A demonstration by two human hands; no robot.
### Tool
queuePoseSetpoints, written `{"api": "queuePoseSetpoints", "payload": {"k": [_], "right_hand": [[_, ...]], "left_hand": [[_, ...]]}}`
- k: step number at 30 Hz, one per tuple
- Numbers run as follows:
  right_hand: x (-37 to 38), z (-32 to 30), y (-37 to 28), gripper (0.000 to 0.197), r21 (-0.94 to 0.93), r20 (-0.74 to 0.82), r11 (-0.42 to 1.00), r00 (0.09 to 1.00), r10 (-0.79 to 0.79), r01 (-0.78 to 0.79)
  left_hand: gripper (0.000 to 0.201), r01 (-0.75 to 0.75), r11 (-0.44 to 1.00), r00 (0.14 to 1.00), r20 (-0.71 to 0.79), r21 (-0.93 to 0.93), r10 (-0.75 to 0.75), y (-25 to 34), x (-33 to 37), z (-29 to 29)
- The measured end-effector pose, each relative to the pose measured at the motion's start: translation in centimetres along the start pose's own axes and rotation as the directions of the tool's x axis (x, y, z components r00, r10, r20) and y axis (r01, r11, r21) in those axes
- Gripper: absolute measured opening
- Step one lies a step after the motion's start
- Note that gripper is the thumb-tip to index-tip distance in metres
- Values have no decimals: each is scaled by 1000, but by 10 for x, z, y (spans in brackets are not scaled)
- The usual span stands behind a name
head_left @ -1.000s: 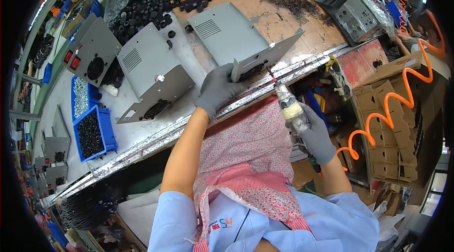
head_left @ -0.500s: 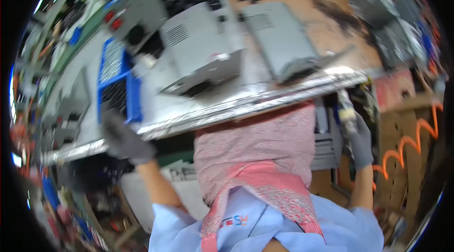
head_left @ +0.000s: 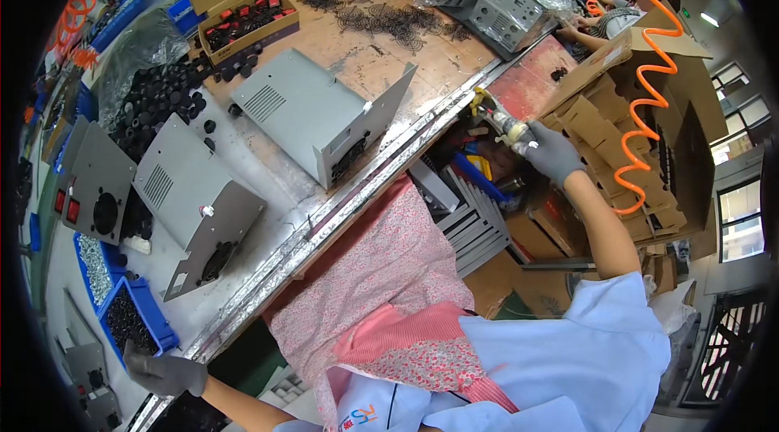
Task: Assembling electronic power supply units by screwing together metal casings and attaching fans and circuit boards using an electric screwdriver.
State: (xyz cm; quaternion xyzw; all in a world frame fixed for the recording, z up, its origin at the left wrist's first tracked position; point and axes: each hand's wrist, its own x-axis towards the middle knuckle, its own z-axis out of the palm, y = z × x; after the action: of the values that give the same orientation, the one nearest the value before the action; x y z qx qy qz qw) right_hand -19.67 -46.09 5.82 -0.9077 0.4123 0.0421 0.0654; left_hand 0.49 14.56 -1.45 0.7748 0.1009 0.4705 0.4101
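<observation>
My left hand (head_left: 166, 373), in a grey glove, is at the near edge of a blue bin (head_left: 166, 333) of small black screws (head_left: 130, 320). Its fingers look apart, and I see nothing in them. Out to the right, my gloved right hand (head_left: 553, 154) is closed around a screwdriver-like power tool (head_left: 507, 125), held just past the bench edge. The tool's yellowish end points toward the bench. Between my hands, two bent grey metal housings (head_left: 296, 103) (head_left: 182, 164) with vent slots stand on the bench. A grey panel (head_left: 97, 180) with red switches and a round black fan opening is at the left.
Black knobs (head_left: 166, 99) lie heaped behind the housings, near a carton of red-and-black switches (head_left: 247, 26). Dark wire rings (head_left: 389, 22) and plastic-wrapped metal cases (head_left: 515, 14) are farther back. An orange coiled hose (head_left: 637, 120) hangs by cardboard boxes (head_left: 600, 99). Another person's arm (head_left: 580, 36) shows beyond.
The view has swung round to the right, and the picture is sharper. My right hand still holds the tool by the bench edge; my left hand stays by the blue bin.
</observation>
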Motion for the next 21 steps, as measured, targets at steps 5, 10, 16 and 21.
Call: {"api": "queuePoseSetpoints", "payload": {"k": [5,10,16,21], "right_hand": [[40,-33,-15,42,-306,128,951,992,3,37],[104,-34,-53,43,-543,156,817,979,-130,195],[149,-41,-146,43,-372,160,740,824,-543,560],[152,-18,-279,35,-222,126,632,664,-737,743]], "left_hand": [[21,-229,929,944,167,-292,285,42,-49,28],[12,-222,851,695,536,-475,480,121,-94,55],[45,-163,842,584,637,-515,503,177,-137,114],[49,-21,902,465,795,-430,390,169,-161,163]]}}
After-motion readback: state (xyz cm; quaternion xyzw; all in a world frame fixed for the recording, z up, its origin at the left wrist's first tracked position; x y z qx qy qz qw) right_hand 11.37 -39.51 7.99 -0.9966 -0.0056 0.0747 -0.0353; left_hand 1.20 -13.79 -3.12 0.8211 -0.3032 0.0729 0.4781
